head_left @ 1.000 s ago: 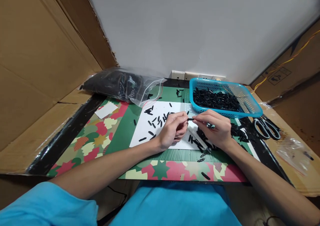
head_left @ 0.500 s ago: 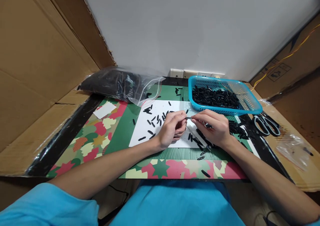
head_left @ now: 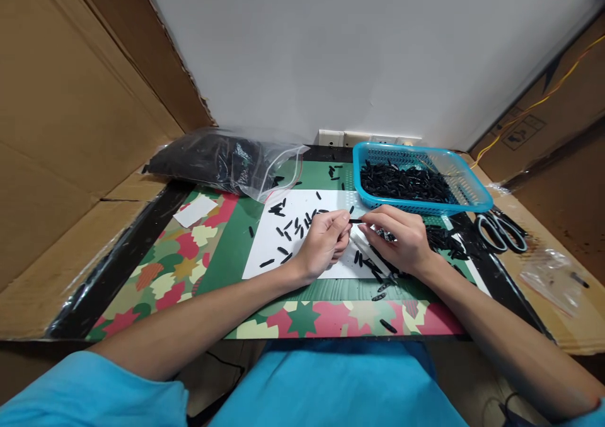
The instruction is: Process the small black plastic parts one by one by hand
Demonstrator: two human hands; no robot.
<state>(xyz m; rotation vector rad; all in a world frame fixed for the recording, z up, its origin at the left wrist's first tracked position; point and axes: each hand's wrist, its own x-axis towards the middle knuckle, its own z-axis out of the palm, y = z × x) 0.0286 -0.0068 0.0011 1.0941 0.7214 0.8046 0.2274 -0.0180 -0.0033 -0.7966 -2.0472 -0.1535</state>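
Between the fingertips of both hands is a small, narrow black piece, its exact kind too small to make out. My left hand is closed, pinching the piece's left end between thumb and forefinger with the other fingers curled in. At its right end, the fingertips of my right hand are pinched on it. Both hands are over a white sheet, where several similar black pieces lie scattered. A pile of more black pieces is to the right, partly hidden by my right hand.
A blue basket of black pieces stands at the back right. Grey-handled scissors and a small clear bag lie right of it. A full zip bag rests at the back left. Cardboard walls flank the table.
The black piece between my hands has turned, from a greyish side showing to a dark one. My hands keep almost the same place; the whole view has shifted slightly.
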